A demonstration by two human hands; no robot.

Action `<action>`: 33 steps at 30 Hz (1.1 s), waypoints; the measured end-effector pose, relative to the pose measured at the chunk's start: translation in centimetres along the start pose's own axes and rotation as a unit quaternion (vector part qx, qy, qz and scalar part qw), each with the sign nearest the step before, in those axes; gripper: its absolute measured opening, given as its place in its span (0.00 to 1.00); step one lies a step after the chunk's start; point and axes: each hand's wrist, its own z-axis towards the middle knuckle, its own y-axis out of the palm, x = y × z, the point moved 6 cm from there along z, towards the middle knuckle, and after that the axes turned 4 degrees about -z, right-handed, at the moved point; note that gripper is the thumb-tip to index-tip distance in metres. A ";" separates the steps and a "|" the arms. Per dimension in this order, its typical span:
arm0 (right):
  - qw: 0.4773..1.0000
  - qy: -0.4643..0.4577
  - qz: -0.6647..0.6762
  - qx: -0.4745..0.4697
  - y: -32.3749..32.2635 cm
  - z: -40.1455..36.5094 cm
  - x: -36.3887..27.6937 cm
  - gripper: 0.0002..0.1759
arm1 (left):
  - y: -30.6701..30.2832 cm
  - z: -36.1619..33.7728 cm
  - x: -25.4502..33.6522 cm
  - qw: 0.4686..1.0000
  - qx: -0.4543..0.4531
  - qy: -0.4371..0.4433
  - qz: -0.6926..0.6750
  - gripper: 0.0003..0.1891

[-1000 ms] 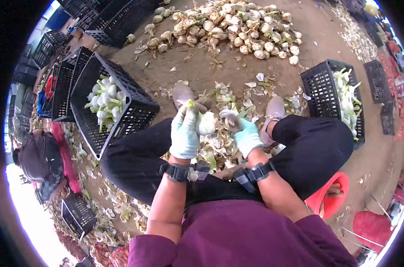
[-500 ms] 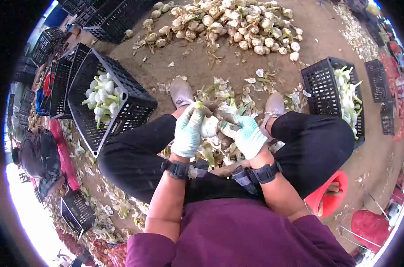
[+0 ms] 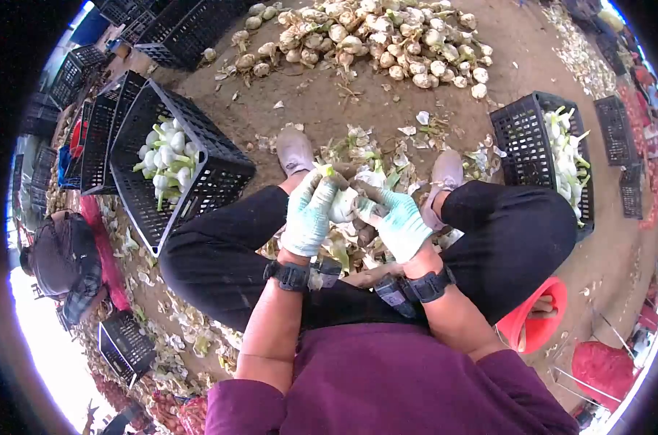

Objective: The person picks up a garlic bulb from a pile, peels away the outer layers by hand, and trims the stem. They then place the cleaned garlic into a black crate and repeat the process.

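A white garlic bulb (image 3: 341,209) is held between my two gloved hands, above the litter of peelings between my feet. My left hand (image 3: 307,219) is closed around its left side, with a short pale green stem end (image 3: 327,171) poking out above the fingers. From the other side, the fingers of my right hand (image 3: 401,223) are closed on the bulb's outer skin; the fingertips partly hide it. Loose garlic skins (image 3: 372,176) lie on the ground just past the hands.
Black crates with peeled, stemmed garlic stand at the left (image 3: 220,163) and right (image 3: 517,138). A large heap of unpeeled bulbs (image 3: 416,43) lies ahead. A red bucket (image 3: 554,293) sits by my right knee. Another person (image 3: 64,254) is at far left.
My right hand has shifted slightly and its fingers have turned against the bulb. The bulb stays in my left hand. The person at far left has moved a little.
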 end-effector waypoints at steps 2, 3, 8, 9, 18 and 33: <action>1.000 -0.002 0.000 -0.003 -0.1 -0.3 -0.6 0.21 | -0.3 0.0 -0.4 1.000 -0.003 0.005 -0.005 0.14; 1.000 -0.004 0.000 -0.005 -0.1 -0.5 -1.0 0.20 | -0.2 0.0 -0.5 1.000 -0.002 0.005 -0.005 0.14; 1.000 -0.002 -0.008 -0.025 0.0 -0.6 -1.5 0.20 | -0.6 -0.2 -0.1 0.999 0.005 0.017 0.042 0.13; 1.000 0.005 -0.010 -0.014 0.0 -0.7 -1.4 0.20 | -0.4 -0.3 0.1 0.999 0.005 0.017 0.041 0.13; 0.998 0.043 -0.014 0.033 -0.9 -0.5 -0.2 0.16 | -0.8 0.0 0.3 0.997 0.027 0.064 -0.012 0.13; 0.969 0.070 -0.220 0.088 -1.6 0.6 2.3 0.12 | 0.2 -0.7 1.6 0.992 0.027 0.008 -0.119 0.15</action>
